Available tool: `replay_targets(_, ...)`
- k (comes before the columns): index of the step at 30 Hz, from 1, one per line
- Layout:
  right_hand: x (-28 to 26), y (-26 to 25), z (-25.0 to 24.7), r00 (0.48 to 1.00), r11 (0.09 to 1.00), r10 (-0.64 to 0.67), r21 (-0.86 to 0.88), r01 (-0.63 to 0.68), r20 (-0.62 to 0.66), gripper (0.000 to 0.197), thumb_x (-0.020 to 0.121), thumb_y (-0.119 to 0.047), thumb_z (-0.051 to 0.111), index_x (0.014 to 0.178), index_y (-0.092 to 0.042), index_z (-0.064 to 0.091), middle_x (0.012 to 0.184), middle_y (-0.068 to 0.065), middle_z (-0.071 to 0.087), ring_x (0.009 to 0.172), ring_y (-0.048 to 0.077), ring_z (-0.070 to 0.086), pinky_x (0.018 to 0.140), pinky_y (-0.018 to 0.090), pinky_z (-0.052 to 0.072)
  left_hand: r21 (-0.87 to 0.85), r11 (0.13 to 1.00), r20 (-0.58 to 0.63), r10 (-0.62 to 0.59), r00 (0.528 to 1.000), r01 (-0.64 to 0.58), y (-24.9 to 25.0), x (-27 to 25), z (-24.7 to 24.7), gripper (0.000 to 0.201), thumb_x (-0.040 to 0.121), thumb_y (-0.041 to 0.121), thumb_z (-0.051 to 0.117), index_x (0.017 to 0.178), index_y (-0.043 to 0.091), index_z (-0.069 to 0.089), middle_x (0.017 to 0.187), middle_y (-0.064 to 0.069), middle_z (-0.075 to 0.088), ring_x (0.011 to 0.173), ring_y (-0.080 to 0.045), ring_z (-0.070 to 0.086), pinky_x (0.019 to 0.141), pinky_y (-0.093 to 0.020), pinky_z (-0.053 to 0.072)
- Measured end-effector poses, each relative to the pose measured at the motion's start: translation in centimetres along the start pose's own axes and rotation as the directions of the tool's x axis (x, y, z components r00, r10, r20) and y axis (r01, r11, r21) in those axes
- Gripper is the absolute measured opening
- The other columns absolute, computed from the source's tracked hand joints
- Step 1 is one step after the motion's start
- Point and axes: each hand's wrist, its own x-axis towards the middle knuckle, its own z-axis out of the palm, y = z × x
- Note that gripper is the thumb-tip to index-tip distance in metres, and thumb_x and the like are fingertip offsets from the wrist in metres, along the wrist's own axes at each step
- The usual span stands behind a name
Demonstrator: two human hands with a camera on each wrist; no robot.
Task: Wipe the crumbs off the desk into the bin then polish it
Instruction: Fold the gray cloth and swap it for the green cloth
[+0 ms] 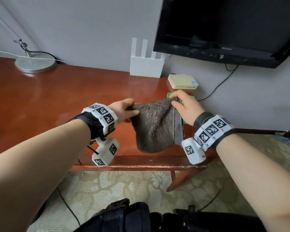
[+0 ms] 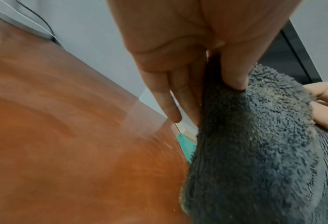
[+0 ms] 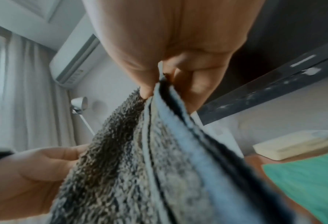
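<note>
1. While the head view looks down on the reddish wooden desk [image 1: 60, 97], a grey terry cloth [image 1: 155, 126] is held up above its front right part, hanging slack between both hands. One top corner is pinched by the left hand [image 1: 124, 111], the other by the right hand [image 1: 184, 108]. A lamp base [image 1: 35, 63], a white router [image 1: 146, 66], a cream box [image 1: 182, 81] and a wall-mounted television [image 1: 228, 29] are seen behind.
2. From the left wrist, the cloth [image 2: 255, 151] is seen clamped between thumb and fingers [image 2: 180, 94] above the desk [image 2: 73, 151].
3. From the right wrist, the cloth's hemmed edge [image 3: 178, 136] is seen pinched by the fingertips [image 3: 199, 86]; the left hand [image 3: 31, 174] grips the far corner.
</note>
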Motion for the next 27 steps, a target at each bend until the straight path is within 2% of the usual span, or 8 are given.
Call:
replay_targets(6,-1.4,7.8,-0.3,0.965,0.966,0.259,-0.022,-0.259,0.044,0.027,0.097,-0.016,0.045,0.121,-0.009,0.052,0.119,0.01,0.057,0.108,0.023,0.052,0.076,0.02,0.03,-0.119,0.992,0.192,-0.016,0.981,0.039,2.3,4.5,6.7,0.007,0.095,0.01,0.05,0.097,0.007,0.043,0.08,-0.008,0.055,0.059,-0.016,0.059,0.048,-0.022,0.054)
replay_targets(9,-1.9,11.3,-0.4,0.938,0.94,0.342,-0.033,-0.341,0.05,0.027,0.096,-0.015,0.048,0.121,-0.007,0.055,0.121,0.013,0.059,0.112,0.026,0.052,0.071,0.02,0.028,-0.09,0.995,0.26,-0.023,0.965,0.048,3.0,7.2,9.6,0.006,0.095,0.012,0.051,0.095,0.008,0.046,0.083,-0.012,0.06,0.053,-0.015,0.062,0.052,-0.028,0.057)
replay_targets(12,-1.6,15.1,-0.6,0.9,0.907,0.422,-0.062,-0.417,0.108,0.029,0.096,-0.018,0.048,0.123,-0.009,0.054,0.125,0.012,0.057,0.115,0.026,0.052,0.077,0.021,0.032,-0.121,0.985,0.334,-0.079,0.939,0.126,3.6,9.4,12.5,0.005,0.095,0.012,0.05,0.094,0.009,0.045,0.08,-0.012,0.061,0.058,-0.02,0.062,0.056,-0.031,0.056)
replay_targets(15,-0.6,19.4,-0.6,0.852,0.871,0.491,-0.083,-0.484,0.179,0.029,0.095,-0.019,0.049,0.122,-0.009,0.055,0.126,0.013,0.057,0.117,0.027,0.052,0.089,0.027,0.039,-0.132,0.977,0.377,-0.109,0.92,0.169,4.4,12.0,15.4,0.013,0.096,0.008,0.048,0.108,0.008,0.047,0.087,-0.017,0.061,0.058,-0.017,0.06,0.051,-0.024,0.055)
replay_targets(18,1.0,23.1,-0.2,0.805,0.831,0.555,-0.164,-0.531,0.21,0.029,0.096,-0.021,0.047,0.122,-0.012,0.055,0.125,0.011,0.058,0.116,0.027,0.053,0.089,0.028,0.041,-0.083,0.986,0.336,-0.111,0.935,0.147,4.3,15.1,18.2,0.027,0.094,0.006,0.049,0.122,0.003,0.047,0.089,-0.021,0.063,0.045,-0.006,0.058,0.054,-0.021,0.054)
replay_targets(22,2.4,26.4,1.1,0.774,0.816,0.577,-0.199,-0.542,0.26,0.027,0.095,-0.016,0.048,0.121,-0.013,0.056,0.126,0.012,0.058,0.118,0.028,0.053,0.096,0.032,0.042,0.117,0.985,0.321,-0.157,0.934,0.125,4.2,17.6,20.4,0.03,0.093,0.006,0.049,0.123,0.002,0.049,0.105,-0.023,0.066,0.069,-0.023,0.064,0.076,-0.038,0.053)
replay_targets(25,4.0,27.4,1.5,0.774,0.82,0.572,-0.205,-0.534,0.271,0.033,0.094,-0.015,0.049,0.127,-0.012,0.052,0.13,0.012,0.053,0.117,0.027,0.052,0.098,0.032,0.04,0.322,0.946,0.281,-0.14,0.949,0.044,3.7,18.6,19.8,0.032,0.091,0.012,0.052,0.122,0.008,0.055,0.116,-0.011,0.062,0.105,-0.028,0.059,0.088,-0.03,0.046)
replay_targets(27,5.9,27.6,1.1,0.803,0.827,0.559,-0.207,-0.522,0.209,0.038,0.094,-0.019,0.05,0.132,-0.014,0.048,0.134,0.014,0.045,0.119,0.03,0.05,0.1,0.031,0.037,0.344,0.937,0.227,-0.14,0.964,0.055,2.6,19.0,18.8,0.029,0.086,0.014,0.056,0.115,0.014,0.062,0.116,-0.009,0.06,0.106,-0.027,0.058,0.091,-0.03,0.047)
